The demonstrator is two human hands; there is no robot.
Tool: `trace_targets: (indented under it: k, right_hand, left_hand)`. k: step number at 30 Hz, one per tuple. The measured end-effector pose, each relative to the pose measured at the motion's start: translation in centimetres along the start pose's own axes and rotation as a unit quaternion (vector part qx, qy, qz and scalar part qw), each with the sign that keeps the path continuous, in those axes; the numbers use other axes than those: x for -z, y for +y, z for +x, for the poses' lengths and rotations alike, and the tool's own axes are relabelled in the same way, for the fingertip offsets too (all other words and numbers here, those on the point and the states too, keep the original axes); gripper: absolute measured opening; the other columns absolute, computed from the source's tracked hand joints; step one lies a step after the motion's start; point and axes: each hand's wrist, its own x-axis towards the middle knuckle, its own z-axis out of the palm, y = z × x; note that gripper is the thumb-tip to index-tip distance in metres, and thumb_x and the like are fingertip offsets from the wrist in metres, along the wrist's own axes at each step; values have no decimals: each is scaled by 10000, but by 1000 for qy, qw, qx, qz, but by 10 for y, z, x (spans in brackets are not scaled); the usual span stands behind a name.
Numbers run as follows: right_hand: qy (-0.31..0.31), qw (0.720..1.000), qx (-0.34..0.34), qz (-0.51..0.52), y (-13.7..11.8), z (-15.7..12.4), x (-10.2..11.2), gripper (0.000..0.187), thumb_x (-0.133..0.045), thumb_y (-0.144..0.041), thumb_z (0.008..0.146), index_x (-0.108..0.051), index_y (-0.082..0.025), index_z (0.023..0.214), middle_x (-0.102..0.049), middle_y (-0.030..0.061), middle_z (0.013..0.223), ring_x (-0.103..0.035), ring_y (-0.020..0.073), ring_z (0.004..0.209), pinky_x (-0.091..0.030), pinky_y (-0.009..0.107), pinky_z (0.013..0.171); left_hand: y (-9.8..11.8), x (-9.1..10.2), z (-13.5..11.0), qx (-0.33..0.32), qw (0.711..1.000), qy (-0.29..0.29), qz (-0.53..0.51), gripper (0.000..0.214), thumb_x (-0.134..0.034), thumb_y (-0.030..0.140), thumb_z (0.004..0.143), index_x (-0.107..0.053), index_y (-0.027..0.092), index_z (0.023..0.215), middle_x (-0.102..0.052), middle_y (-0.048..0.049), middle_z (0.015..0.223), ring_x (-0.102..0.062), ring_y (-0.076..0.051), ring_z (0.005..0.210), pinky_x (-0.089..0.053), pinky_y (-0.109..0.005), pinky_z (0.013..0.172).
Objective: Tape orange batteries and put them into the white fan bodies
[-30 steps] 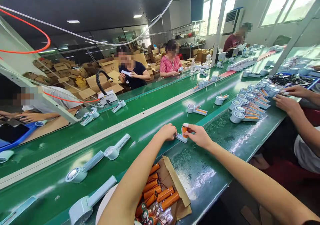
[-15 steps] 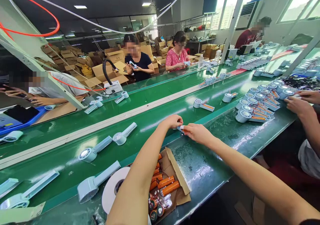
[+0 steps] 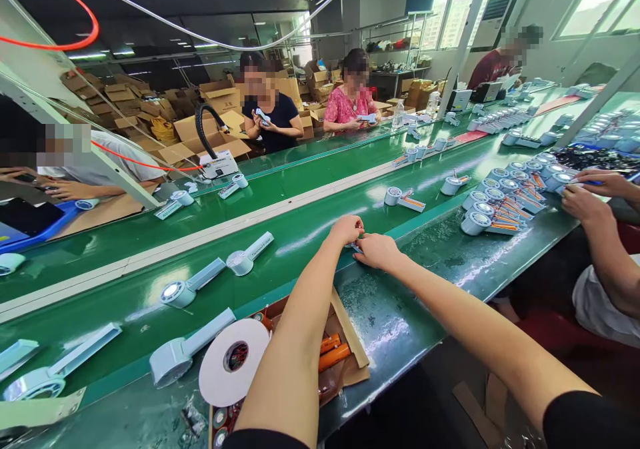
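Note:
Both of my arms reach out over the near edge of the green belt. My left hand (image 3: 349, 229) is closed, its fingertips pinched at a light-blue plastic piece (image 3: 355, 246) that is mostly hidden by the fingers. Close against it on the right, my right hand (image 3: 376, 250) is also closed on that piece. Below my left forearm lies a cardboard box (image 3: 350, 329) of orange battery cells (image 3: 334, 357) with wires. A white tape roll (image 3: 213, 362) rests at the box's left side. Light-blue handheld fans (image 3: 179, 292) lie along the belt to the left.
Many fan bodies with orange cells (image 3: 493, 202) stand in rows on the bench to the right, beside a co-worker's hands (image 3: 585, 199). Two people work across the belt (image 3: 300, 236). A single fan (image 3: 403, 199) lies beyond my hands. A metal post (image 3: 75, 149) slants at left.
The view has shifted slightly. My hands stay together at the light-blue piece, with the right hand turned more over it. The tape roll shows more fully, and my left forearm covers more of the box.

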Motion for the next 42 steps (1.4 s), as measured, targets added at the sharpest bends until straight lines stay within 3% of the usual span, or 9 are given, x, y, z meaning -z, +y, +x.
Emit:
trace_targets:
  k: [6,11,15,19,22,25,29,33,42]
  right_hand:
    - [-33,999,18,-8,11,5,2,321,-566,-355,956,-755,-178,1146,-748,172,1168,-715,302,1073,-521,382,906]
    - [-25,999,26,28,31,2,-6,298,-603,-327,944,-766,-212,1166,-770,185,1012,-729,320,883,-518,393,757]
    - [32,995,25,92,27,22,-8,277,-591,-336,994,-771,-198,1152,-756,198,1000,-691,283,845,-480,392,748]
    - [102,984,35,139,7,38,1,270,-545,-233,1024,-747,-120,1163,-706,219,1184,-626,270,1080,-445,400,900]
    - [149,974,66,157,-27,16,10,331,-581,-296,1023,-684,-117,1281,-586,220,1414,-516,299,1269,-408,418,1006]
    - [50,943,176,279,-70,-39,23,365,-555,-448,1036,-678,-176,1247,-731,106,1085,-643,207,948,-484,319,822]
    - [-197,816,302,452,-116,-115,34,413,-673,-571,938,-713,-191,1095,-711,-11,773,-612,134,642,-430,239,594]
    - [-242,725,423,487,-140,-154,22,400,-625,-533,987,-762,-175,871,-666,-20,663,-571,100,589,-385,218,568]
    - [-98,848,465,235,-131,-120,27,279,-643,-455,994,-745,-209,1078,-725,33,890,-609,176,779,-422,283,695]
  left_hand:
    - [18,41,-46,-32,997,64,-16,214,-663,327,952,-710,179,1098,-728,-86,1163,-673,-225,1101,-545,-412,977]
    - [-11,74,-195,-90,977,178,-74,196,-669,367,940,-718,237,1078,-760,-18,1133,-689,-175,1084,-512,-327,1005]
    - [-39,40,-336,-19,930,354,-91,74,-699,308,927,-684,235,923,-759,-7,931,-707,-169,914,-570,-318,859]
    - [-68,-10,-413,-7,961,264,80,333,-724,395,895,-684,233,1184,-737,-78,1219,-608,-303,1226,-522,-487,1039]
    - [-74,-28,-432,35,970,170,173,548,-634,386,943,-547,188,1447,-598,-136,1465,-470,-382,1370,-465,-583,1096]
    - [-62,-25,-435,54,968,177,169,463,-603,337,964,-569,149,1386,-638,-156,1375,-451,-375,1376,-454,-575,1118]
    - [-33,-13,-426,34,949,285,127,394,-705,305,887,-609,155,1239,-675,-151,1249,-400,-392,1441,-401,-613,1170]
    - [-16,-12,-421,12,942,333,44,315,-676,175,865,-667,239,1173,-692,-82,1251,-386,-366,1489,-347,-630,1218]
    - [-9,-37,-443,193,846,456,-197,434,-785,355,833,-672,232,1234,-673,-77,1192,-688,-258,1095,-608,-377,918]
